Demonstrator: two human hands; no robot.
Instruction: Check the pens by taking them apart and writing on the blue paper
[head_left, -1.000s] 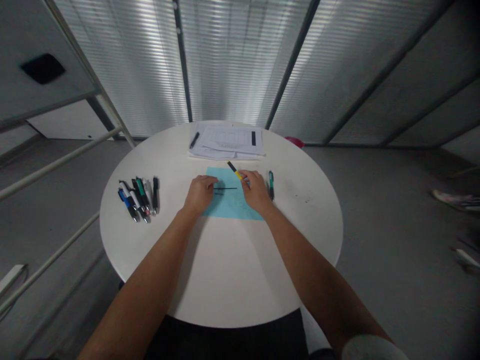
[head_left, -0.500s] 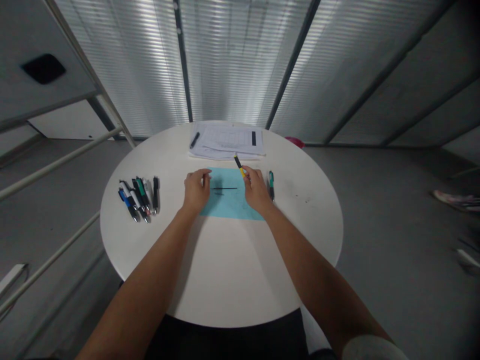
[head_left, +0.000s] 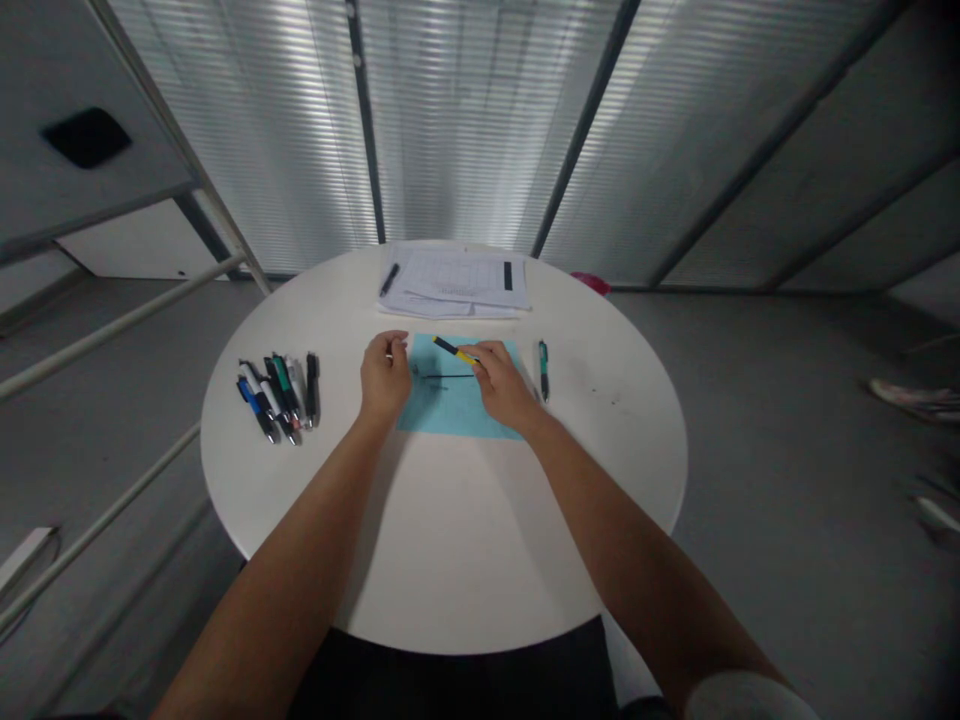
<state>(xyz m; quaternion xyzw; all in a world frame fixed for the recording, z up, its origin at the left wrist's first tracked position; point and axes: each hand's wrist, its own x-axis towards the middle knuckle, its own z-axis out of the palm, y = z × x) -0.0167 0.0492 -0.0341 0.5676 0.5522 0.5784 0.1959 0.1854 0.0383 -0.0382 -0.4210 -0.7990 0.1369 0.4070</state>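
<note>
My right hand (head_left: 504, 385) is closed around a slim yellow-and-black pen (head_left: 455, 350), held at a slant above a light blue sheet (head_left: 457, 415). The pen's far end points up and to the left. A thin dark line (head_left: 448, 377) runs across the sheet, with a shorter, fainter one below it; whether they are drawn marks or thin objects I cannot tell. My left hand (head_left: 385, 378) is at the sheet's left edge, its fingers loosely curled and apart, with nothing visible in them. Close to the right hand, a green-and-black pen (head_left: 543, 370) lies on the table.
On the left of the round white table (head_left: 465, 560) lies a cluster of several pens (head_left: 274, 395). Printed papers (head_left: 457, 280) are stacked at the far edge, with a black pen (head_left: 389, 280) on top. A metal-railed frame (head_left: 127, 325) stands to the left.
My right hand has tilted the pen from steep to nearly level, its far end swinging left and down. My left hand has shifted slightly left.
</note>
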